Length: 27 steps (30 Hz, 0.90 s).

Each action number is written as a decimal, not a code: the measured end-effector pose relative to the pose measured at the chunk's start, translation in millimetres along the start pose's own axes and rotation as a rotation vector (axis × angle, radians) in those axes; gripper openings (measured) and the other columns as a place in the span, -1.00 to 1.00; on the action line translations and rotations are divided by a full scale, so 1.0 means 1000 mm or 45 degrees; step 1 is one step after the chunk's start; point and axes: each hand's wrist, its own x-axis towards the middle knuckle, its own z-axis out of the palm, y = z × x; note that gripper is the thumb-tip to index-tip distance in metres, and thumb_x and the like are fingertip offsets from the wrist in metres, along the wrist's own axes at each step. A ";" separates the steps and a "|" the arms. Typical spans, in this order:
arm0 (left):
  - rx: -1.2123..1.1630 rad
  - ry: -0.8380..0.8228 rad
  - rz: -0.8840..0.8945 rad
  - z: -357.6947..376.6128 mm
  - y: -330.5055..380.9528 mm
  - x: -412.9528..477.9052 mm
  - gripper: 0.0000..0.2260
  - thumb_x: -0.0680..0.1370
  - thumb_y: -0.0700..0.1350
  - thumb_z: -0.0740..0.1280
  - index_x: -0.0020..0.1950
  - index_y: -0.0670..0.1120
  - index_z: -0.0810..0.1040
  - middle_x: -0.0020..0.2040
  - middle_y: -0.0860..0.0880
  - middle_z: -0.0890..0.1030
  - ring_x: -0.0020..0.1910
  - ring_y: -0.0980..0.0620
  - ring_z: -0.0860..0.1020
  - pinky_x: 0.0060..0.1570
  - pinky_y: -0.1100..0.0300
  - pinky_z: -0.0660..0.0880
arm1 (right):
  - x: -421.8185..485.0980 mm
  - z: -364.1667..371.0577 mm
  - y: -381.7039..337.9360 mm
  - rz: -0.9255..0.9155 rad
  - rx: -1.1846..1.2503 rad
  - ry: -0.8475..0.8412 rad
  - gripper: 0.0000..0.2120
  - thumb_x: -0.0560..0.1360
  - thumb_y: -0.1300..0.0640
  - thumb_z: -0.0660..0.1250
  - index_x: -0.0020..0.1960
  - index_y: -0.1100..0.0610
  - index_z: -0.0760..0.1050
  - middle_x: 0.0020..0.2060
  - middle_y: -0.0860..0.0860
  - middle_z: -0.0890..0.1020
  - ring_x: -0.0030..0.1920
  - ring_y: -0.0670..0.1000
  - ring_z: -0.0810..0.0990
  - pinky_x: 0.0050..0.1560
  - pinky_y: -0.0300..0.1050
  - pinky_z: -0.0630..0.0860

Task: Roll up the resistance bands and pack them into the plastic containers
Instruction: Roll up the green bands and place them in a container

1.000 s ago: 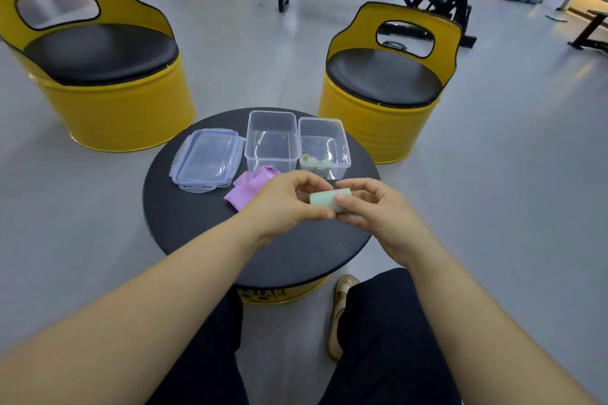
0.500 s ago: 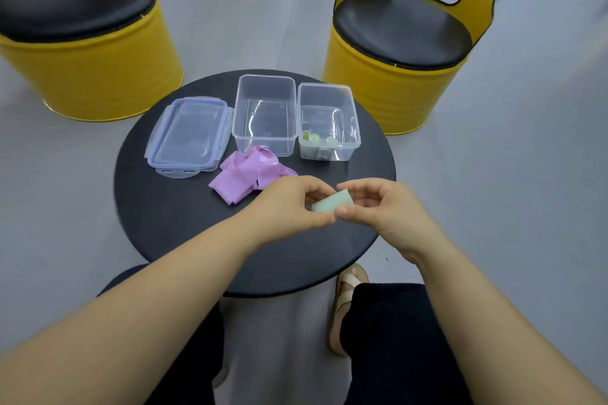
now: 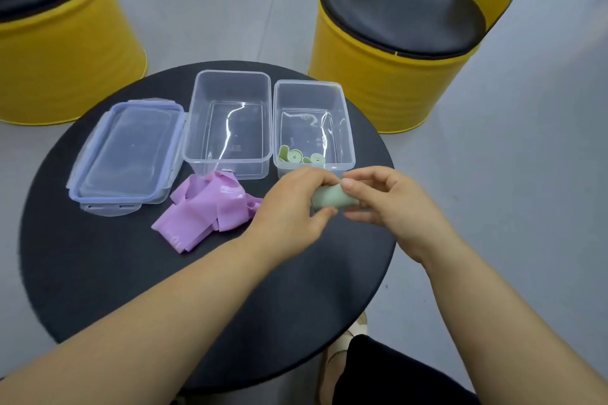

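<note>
Head view: the left hand (image 3: 292, 207) and right hand (image 3: 385, 197) pinch a rolled green band (image 3: 330, 200) between curled fingers, just before the right container (image 3: 345, 128). Tight, even pressure should stop it unrolling before it goes in.

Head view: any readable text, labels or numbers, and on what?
Nothing legible.
Pink band: faint print near its front end, too blurred to read.
Middle container and right container: embossed floor marks, too small to read.
Green band roll: no print visible.
</note>
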 end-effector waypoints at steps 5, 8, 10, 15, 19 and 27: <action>-0.013 0.017 -0.006 0.015 -0.021 0.017 -0.75 0.36 -0.20 0.43 0.04 -0.10 0.58 -0.10 0.12 0.52 -0.08 0.20 0.41 -0.02 0.45 0.29 | 0.026 -0.003 0.010 0.000 -0.026 0.039 -0.91 0.44 0.26 0.42 -0.06 0.17 0.60 -0.12 0.11 0.65 -0.20 -0.07 0.67 -0.17 -0.24 0.62; -0.102 -0.052 -0.021 0.014 -0.031 0.024 -0.77 0.36 -0.08 0.39 0.00 0.00 0.58 -0.05 0.05 0.58 -0.07 0.20 0.44 -0.03 0.38 0.37 | 0.036 -0.005 0.016 -0.015 -0.084 0.045 -0.89 0.42 0.27 0.43 -0.08 0.11 0.61 -0.10 0.11 0.65 -0.13 -0.02 0.68 -0.13 -0.21 0.63; -0.340 -0.106 -0.179 0.011 -0.033 0.028 -0.86 0.44 -0.10 0.40 -0.06 0.11 0.57 0.00 0.01 0.60 -0.05 0.18 0.52 -0.01 0.36 0.47 | 0.041 -0.006 0.018 -0.037 -0.110 0.050 -0.86 0.41 0.28 0.44 -0.11 0.06 0.61 -0.10 0.11 0.66 -0.09 0.02 0.68 -0.09 -0.16 0.63; -0.769 -0.140 -0.504 0.010 -0.038 0.039 -0.87 0.48 -0.23 0.39 -0.11 0.00 0.63 -0.05 -0.07 0.68 -0.14 0.13 0.59 -0.09 0.31 0.54 | 0.053 -0.009 0.022 -0.074 -0.128 0.047 -0.83 0.38 0.28 0.45 -0.15 0.02 0.62 -0.12 0.14 0.67 -0.07 0.09 0.68 -0.03 -0.10 0.63; -0.912 -0.095 -0.579 0.014 -0.041 0.048 -0.86 0.47 -0.26 0.39 -0.13 -0.01 0.64 -0.08 -0.07 0.67 -0.13 0.11 0.60 -0.07 0.30 0.57 | 0.060 -0.016 0.022 -0.114 -0.121 -0.068 -0.77 0.36 0.29 0.47 -0.08 0.02 0.60 -0.11 0.07 0.69 -0.03 0.03 0.67 0.01 -0.17 0.61; -0.676 -0.077 -0.518 0.015 -0.051 0.079 -0.88 0.54 -0.12 0.34 -0.09 0.09 0.63 -0.09 0.08 0.66 -0.04 0.08 0.60 0.06 0.27 0.51 | 0.089 -0.034 0.009 -0.402 -0.638 -0.035 -0.71 0.33 0.21 0.51 -0.04 -0.06 0.53 -0.06 -0.02 0.65 -0.08 -0.15 0.61 0.07 -0.33 0.51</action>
